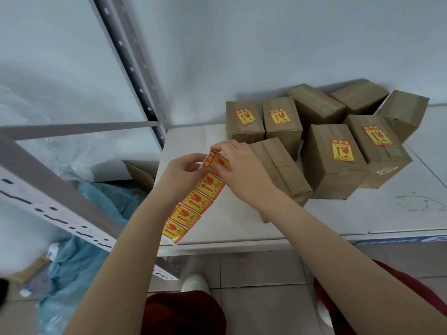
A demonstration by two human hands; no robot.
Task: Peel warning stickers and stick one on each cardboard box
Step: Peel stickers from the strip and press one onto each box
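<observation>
A strip of yellow-and-red warning stickers (pixel 193 201) hangs over the white table's front left. My left hand (pixel 181 172) pinches the strip's top end. My right hand (pixel 239 170) grips the top sticker (pixel 212 159), whose upper edge is curled off the backing. Several brown cardboard boxes stand at the back right. Some carry a sticker, among them a labelled box (pixel 336 163). A plain box (pixel 283 170) lies just right of my right hand, partly hidden by it. Other plain boxes (pixel 314 106) stand at the back.
The white table (pixel 362 213) has bare surface in front of the boxes. A grey metal shelf frame (pixel 135 68) rises on the left, with plastic bags and blue wrap (pixel 79 238) beneath it. An open carton (pixel 142 175) sits beside the table. Tiled floor lies below.
</observation>
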